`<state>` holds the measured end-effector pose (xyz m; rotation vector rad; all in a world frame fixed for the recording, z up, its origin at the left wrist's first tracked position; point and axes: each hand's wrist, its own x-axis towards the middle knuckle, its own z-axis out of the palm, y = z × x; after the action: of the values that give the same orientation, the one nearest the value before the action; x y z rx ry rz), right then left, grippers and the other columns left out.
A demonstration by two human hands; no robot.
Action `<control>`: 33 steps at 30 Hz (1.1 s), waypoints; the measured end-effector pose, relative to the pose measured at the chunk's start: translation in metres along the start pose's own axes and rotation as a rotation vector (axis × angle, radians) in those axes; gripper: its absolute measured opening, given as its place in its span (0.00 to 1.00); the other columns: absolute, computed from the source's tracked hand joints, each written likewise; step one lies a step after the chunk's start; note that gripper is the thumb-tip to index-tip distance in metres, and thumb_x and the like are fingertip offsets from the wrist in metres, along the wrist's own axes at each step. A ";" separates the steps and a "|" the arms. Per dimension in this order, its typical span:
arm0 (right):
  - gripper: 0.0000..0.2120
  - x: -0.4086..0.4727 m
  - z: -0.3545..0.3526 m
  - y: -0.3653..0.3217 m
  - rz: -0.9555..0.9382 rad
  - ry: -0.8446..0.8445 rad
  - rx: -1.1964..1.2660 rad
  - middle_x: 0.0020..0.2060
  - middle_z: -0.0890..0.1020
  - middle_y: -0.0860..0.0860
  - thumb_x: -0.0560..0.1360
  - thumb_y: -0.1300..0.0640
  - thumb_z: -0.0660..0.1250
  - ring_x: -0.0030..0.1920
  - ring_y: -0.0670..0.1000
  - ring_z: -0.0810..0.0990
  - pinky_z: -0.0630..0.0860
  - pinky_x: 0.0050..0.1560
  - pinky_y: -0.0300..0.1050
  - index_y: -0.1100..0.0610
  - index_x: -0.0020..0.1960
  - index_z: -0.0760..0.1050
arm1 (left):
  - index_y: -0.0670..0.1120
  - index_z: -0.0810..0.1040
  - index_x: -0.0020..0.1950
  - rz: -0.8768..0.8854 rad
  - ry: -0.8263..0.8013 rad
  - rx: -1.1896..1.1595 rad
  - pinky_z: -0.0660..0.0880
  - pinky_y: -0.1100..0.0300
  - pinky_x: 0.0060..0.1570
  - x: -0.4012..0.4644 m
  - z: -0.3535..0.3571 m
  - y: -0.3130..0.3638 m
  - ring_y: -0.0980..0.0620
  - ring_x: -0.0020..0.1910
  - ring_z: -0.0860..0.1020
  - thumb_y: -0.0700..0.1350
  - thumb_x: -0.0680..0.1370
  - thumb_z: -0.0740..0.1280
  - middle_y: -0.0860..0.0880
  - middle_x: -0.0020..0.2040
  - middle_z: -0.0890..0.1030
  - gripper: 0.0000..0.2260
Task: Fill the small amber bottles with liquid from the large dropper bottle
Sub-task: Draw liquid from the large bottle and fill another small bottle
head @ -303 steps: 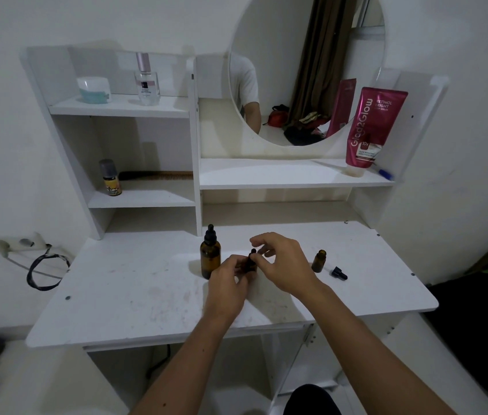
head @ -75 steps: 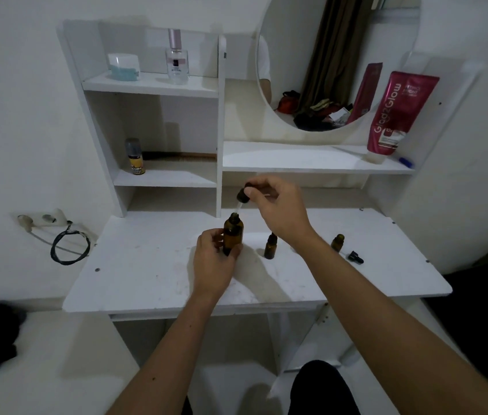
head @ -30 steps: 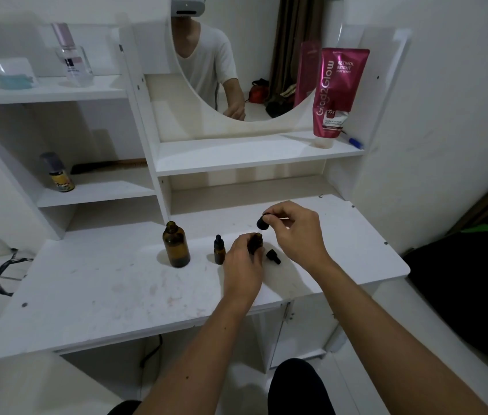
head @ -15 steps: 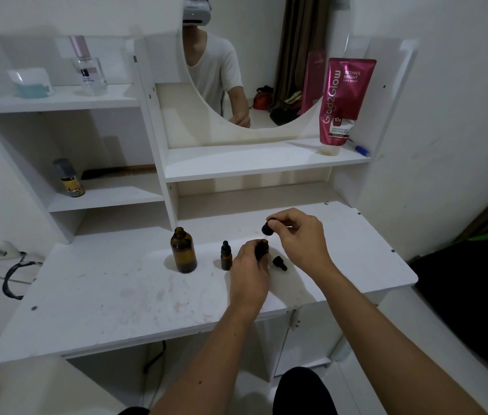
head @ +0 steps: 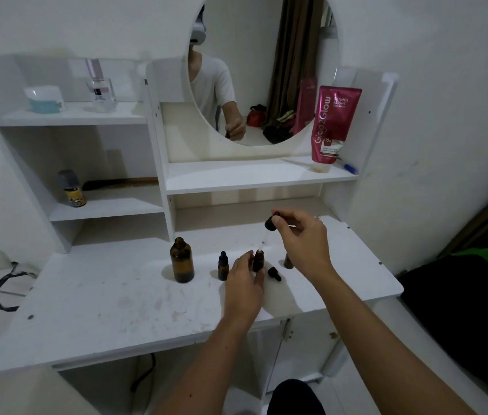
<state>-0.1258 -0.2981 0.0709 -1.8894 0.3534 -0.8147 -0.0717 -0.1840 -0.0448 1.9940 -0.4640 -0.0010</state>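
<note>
Large dropper bottle [head: 182,260]: stands uncapped and upright on the desk [head: 111,298], leftmost of the amber group; its liquid level cannot be read.
Capped small bottle [head: 223,266]: stands just right of the large one with its dropper cap on; I judge it finished, though its contents are not visible.
Your left hand [head: 244,283]: fingers curl round the open small bottle [head: 258,260] and steady it upright on the desk.
Dropper [head: 268,232]: the glass tip sits at the open bottle's mouth; this fill is in progress.
Loose cap [head: 274,273]: lies on the desk just right of the held bottle, yet to be refitted.
Your right hand [head: 302,241]: thumb and fingertips pinch the dropper's black bulb above the bottle.
Third small bottle [head: 287,262]: mostly hidden behind your right hand; cannot tell whether filled or capped.
Remaining, by my judgement: finish this fill, cap it, deal with the third bottle, return the dropper.
</note>
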 end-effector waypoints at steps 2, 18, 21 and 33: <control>0.07 -0.002 -0.003 -0.009 -0.031 0.023 0.000 0.49 0.88 0.48 0.81 0.59 0.70 0.28 0.35 0.79 0.77 0.37 0.33 0.55 0.57 0.84 | 0.47 0.72 0.74 -0.009 -0.012 0.021 0.75 0.51 0.68 -0.007 -0.004 0.001 0.50 0.67 0.76 0.47 0.82 0.67 0.51 0.68 0.78 0.20; 0.08 -0.028 0.062 -0.047 -0.156 -0.065 0.050 0.51 0.87 0.49 0.80 0.62 0.72 0.52 0.41 0.86 0.79 0.54 0.31 0.55 0.58 0.85 | 0.53 0.80 0.60 -0.058 0.153 -0.158 0.78 0.73 0.49 -0.045 -0.125 -0.037 0.67 0.47 0.80 0.47 0.78 0.73 0.62 0.50 0.82 0.11; 0.08 -0.031 0.080 -0.052 -0.177 -0.093 0.054 0.51 0.87 0.49 0.80 0.61 0.72 0.52 0.43 0.86 0.81 0.57 0.36 0.56 0.58 0.84 | 0.51 0.79 0.57 -0.118 0.247 -0.224 0.82 0.62 0.50 -0.037 -0.149 -0.042 0.61 0.47 0.81 0.47 0.75 0.76 0.57 0.49 0.83 0.13; 0.09 -0.019 0.115 -0.079 -0.241 -0.091 0.107 0.54 0.86 0.51 0.81 0.62 0.70 0.56 0.44 0.85 0.79 0.59 0.34 0.59 0.61 0.83 | 0.48 0.71 0.72 -0.157 0.140 -0.129 0.74 0.48 0.68 -0.001 -0.150 -0.057 0.48 0.66 0.77 0.48 0.74 0.77 0.49 0.68 0.78 0.29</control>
<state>-0.0709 -0.1722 0.1032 -1.8830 0.0251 -0.8849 -0.0239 -0.0320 -0.0258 1.8839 -0.2107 0.0106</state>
